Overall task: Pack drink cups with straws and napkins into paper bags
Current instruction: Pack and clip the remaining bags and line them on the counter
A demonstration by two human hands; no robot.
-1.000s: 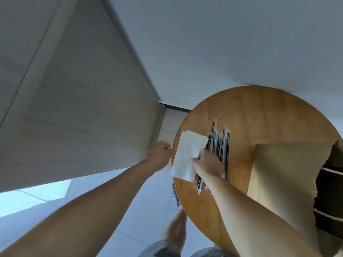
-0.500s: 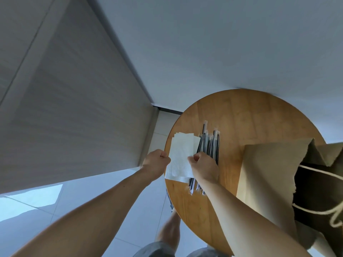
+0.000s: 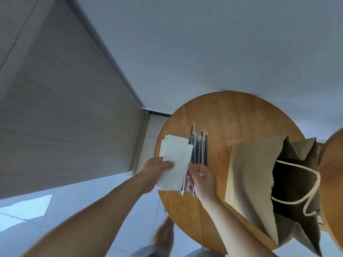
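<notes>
On the left part of the round wooden table (image 3: 233, 115) lies a small stack of white napkins (image 3: 169, 139). My left hand (image 3: 156, 170) pinches the top napkin (image 3: 176, 162), thumb on top, and holds it raised over the table's left edge. Beside it lies a bundle of black wrapped straws (image 3: 199, 145). My right hand (image 3: 201, 178) is at their near ends, thumb and fingers curled round them. A brown paper bag (image 3: 254, 173) lies on its side to the right, its dark mouth and white rope handle (image 3: 297, 193) facing right. No cup is in view.
A second round wooden surface (image 3: 333, 175) shows at the right edge, close to the bag's mouth. A wood-panelled wall stands to the left, with pale floor tiles below. My legs are under the table's near edge.
My left hand came from the table's edge and took hold of the top napkin. My right hand let the napkin go and shifted onto the straws' near ends. More of the bag shows.
</notes>
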